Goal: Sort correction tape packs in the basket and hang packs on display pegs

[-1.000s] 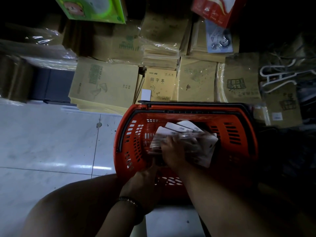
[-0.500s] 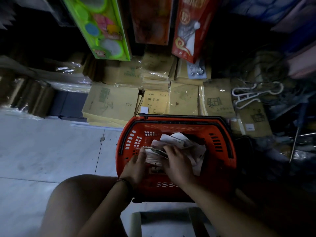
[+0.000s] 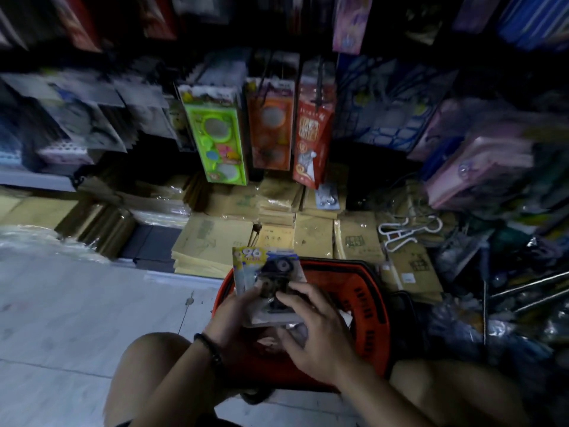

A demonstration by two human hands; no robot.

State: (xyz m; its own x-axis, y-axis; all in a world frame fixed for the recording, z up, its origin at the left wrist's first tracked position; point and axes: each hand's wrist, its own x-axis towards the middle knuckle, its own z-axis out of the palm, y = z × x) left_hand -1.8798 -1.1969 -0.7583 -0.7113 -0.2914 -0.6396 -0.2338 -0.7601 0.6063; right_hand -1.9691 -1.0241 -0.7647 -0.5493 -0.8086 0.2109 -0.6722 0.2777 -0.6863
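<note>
An orange plastic basket [image 3: 368,298] stands on the floor between my knees. Above it I hold a small stack of correction tape packs [image 3: 267,272], blister cards with a yellow "96" print and dark tape bodies. My left hand [image 3: 237,315] grips the stack from below and the left, thumb on its front. My right hand [image 3: 317,331] lies over the stack's lower right with fingers spread and curled onto the top pack. More packs [image 3: 345,317] show pale inside the basket, mostly hidden by my hands.
Toy packs hang on pegs ahead: a green one [image 3: 220,140], an orange one [image 3: 271,131], a red one [image 3: 312,137]. Wrapped brown notebook stacks [image 3: 212,245] lie behind the basket. A white hanger [image 3: 406,231] and metal rods [image 3: 529,291] lie on the right. Pale floor tiles [image 3: 77,309] spread to the left.
Both hands have come up out of the basket with a stack of packs, now turned printed side up. The view has tilted upward, bringing the hanging display into sight.
</note>
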